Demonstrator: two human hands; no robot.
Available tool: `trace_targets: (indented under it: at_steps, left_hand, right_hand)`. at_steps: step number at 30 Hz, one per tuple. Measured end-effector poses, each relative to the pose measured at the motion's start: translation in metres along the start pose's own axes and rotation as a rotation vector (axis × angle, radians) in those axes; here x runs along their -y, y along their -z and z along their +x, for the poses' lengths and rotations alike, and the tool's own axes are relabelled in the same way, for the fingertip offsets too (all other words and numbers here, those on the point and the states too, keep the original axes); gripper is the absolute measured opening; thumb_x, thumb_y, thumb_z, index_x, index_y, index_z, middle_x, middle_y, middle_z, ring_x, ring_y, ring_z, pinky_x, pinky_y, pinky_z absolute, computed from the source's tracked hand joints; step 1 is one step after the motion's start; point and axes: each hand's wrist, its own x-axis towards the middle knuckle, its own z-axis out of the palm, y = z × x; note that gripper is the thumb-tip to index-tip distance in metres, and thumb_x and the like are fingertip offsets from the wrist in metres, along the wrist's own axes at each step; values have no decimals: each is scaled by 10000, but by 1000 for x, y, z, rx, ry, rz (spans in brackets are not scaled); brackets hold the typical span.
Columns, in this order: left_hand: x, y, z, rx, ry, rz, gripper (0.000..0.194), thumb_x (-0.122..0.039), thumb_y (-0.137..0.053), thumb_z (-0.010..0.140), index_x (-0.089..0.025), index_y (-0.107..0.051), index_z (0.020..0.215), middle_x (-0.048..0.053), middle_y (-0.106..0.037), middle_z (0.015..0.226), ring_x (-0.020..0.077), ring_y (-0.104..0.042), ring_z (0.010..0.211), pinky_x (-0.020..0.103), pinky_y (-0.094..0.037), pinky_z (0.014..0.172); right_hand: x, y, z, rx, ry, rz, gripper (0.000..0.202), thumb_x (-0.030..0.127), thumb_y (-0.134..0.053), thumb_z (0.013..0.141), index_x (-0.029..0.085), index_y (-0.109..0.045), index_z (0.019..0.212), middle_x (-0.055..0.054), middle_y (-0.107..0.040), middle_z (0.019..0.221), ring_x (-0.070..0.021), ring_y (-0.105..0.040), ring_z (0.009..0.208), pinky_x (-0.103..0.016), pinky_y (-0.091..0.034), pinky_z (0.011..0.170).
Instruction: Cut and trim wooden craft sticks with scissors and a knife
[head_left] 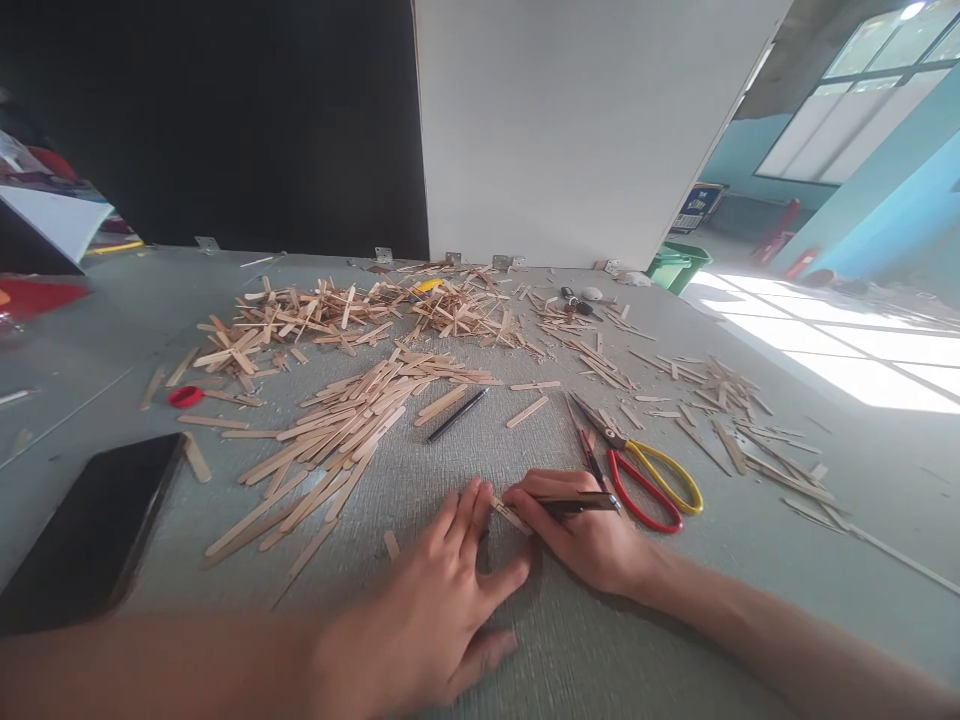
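My right hand is closed round a dark pen, its fingers low at the tabletop. A small wooden craft stick lies between my two hands, partly hidden by fingers. My left hand lies with its fingers stretched out, the fingertips at the stick's left end and the thumb apart. Just right of my right hand are scissors with one red and one yellow handle. A dark pen-like stick lies farther up the table, beside a fanned heap of craft sticks.
Tangled craft sticks cover the back of the table, with more pieces scattered right. A black phone-like slab lies at the left, near a red ring. Keys lie toward the back. Upright panels close off the far edge.
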Motion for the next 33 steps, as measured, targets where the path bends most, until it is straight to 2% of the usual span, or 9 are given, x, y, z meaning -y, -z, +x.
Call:
trace_targets:
  at_steps: [4, 12, 18, 25, 33]
  left_hand:
    - [0, 5, 0, 94, 1, -9, 641, -504, -603, 992, -168, -524, 1532, 352, -484, 1532, 586, -425, 1420, 705, -438, 1065]
    - [0, 2, -1, 83, 35, -55, 573, -548, -430, 1064, -216, -557, 1513, 338, -462, 1556, 571, -354, 1451, 720, -448, 1073]
    - [0, 4, 0, 80, 20, -31, 559, -535, -428, 1066, -198, -579, 1486, 368, -471, 1531, 582, -358, 1439, 718, -450, 1070]
    - [2, 6, 2, 78, -19, 17, 606, -533, -439, 1055, -177, -507, 1541, 370, -504, 1506, 566, -398, 1429, 689, -459, 1074]
    - [1, 5, 3, 107, -25, 31, 615, -527, -460, 1042, -185, -486, 1552, 354, -510, 1514, 568, -409, 1429, 705, -436, 1078]
  right_hand:
    - [-2, 1, -1, 14, 27, 14, 346, 279, -478, 1100, 200, -610, 791, -4, -590, 763, -151, -543, 671, -295, -429, 646]
    - [-5, 2, -3, 36, 71, -6, 303, 257, -473, 1108, 186, -684, 902, -27, -641, 835, -152, -594, 722, -285, -469, 682]
    - [-7, 0, -3, 11, 135, -43, 290, 230, -463, 1110, 173, -681, 927, -37, -659, 850, -157, -608, 744, -287, -475, 706]
    - [-8, 0, -4, -80, 89, -40, 284, 247, -484, 1103, 190, -718, 952, -11, -671, 794, -150, -614, 690, -280, -482, 673]
    - [-7, -1, 1, -55, 63, -24, 250, 234, -544, 1080, 205, -740, 928, -16, -731, 848, -157, -666, 754, -279, -520, 731]
